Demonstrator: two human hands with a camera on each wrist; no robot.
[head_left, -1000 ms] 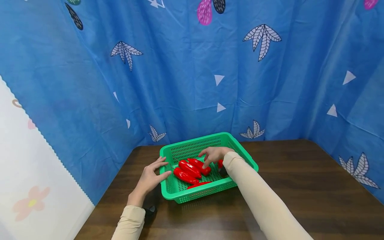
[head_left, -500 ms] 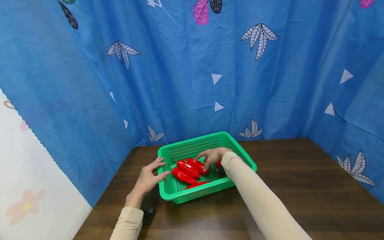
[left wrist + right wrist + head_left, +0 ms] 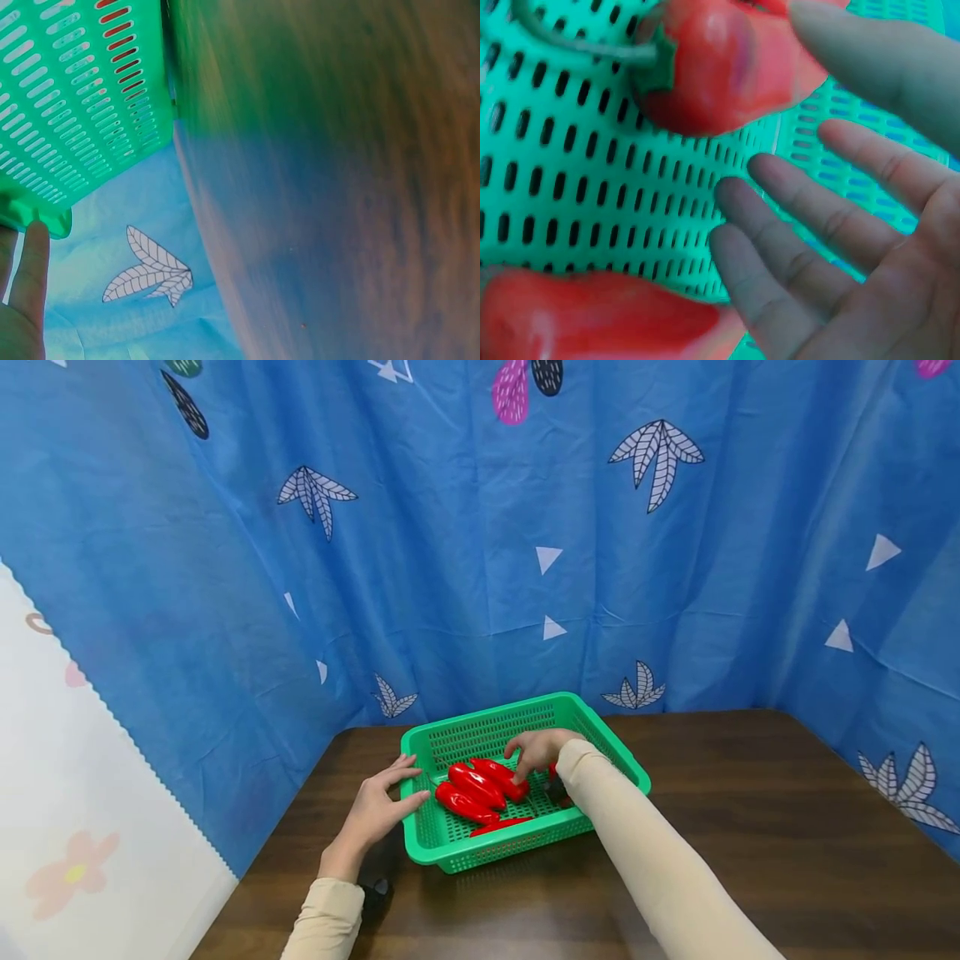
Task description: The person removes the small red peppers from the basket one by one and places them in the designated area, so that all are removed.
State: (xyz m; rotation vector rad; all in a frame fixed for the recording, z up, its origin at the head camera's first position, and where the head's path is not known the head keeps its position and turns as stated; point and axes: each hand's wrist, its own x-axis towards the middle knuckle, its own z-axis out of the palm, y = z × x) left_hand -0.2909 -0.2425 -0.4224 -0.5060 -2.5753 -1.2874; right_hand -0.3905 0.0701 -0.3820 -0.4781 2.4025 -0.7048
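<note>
Right grip (image 3: pixel 543 748), fingers (image 3: pixel 829 214) apart

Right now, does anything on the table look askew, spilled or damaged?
Only slightly: the green perforated basket sits askew, turned at an angle to the far edge of the wooden table. The red peppers in view all lie inside the basket; no damage shows.

From above the near side of the green basket (image 3: pixel 517 842), the head view was aimed forward and down, the blue curtain (image 3: pixel 465 568) being taken in behind it. From low beside the basket, its slotted wall (image 3: pixel 154 67) was seen close up, turned sideways, the curtain being shared. By the right wrist camera, the basket's inside was viewed closely, red peppers (image 3: pixel 705 67) being shared with the head view.
</note>
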